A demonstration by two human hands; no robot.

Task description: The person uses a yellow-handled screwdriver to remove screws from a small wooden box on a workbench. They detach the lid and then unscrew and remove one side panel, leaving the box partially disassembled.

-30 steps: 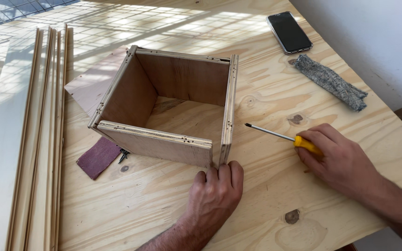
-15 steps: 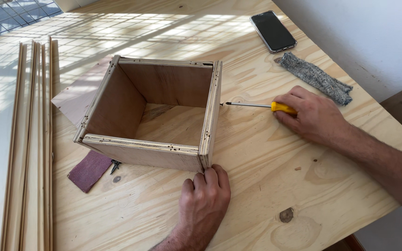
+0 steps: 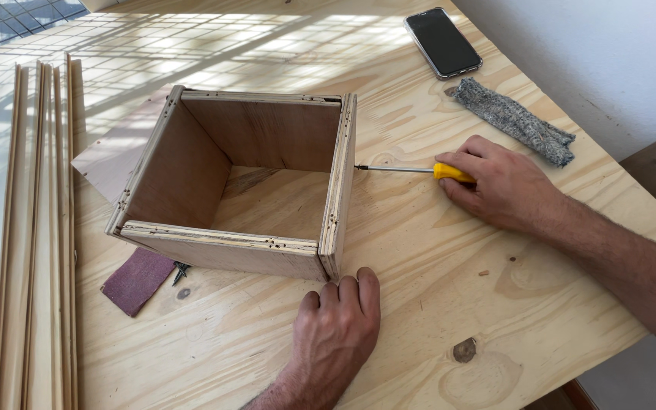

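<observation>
An open plywood box frame [image 3: 191, 178] without top or bottom lies on the plywood table [image 3: 419, 258]. My left hand [image 3: 335, 330] rests flat on the table, its fingertips against the frame's near right corner. My right hand [image 3: 499, 182] grips a yellow-handled screwdriver [image 3: 449, 172] held level. Its thin shaft [image 3: 392, 168] points left, and the tip touches the outer face of the frame's right side panel [image 3: 339, 190].
A dark phone [image 3: 442, 42] and a grey cloth [image 3: 514, 120] lie at the far right. A maroon sandpaper piece [image 3: 137, 279] and dark screws [image 3: 181, 270] sit near the frame's left corner. Several long wood strips [image 3: 36, 228] lie along the left. The table edge runs at right.
My right hand has carried the screwdriver up and left until its tip meets the frame's right panel. My left hand stays by the near right corner.
</observation>
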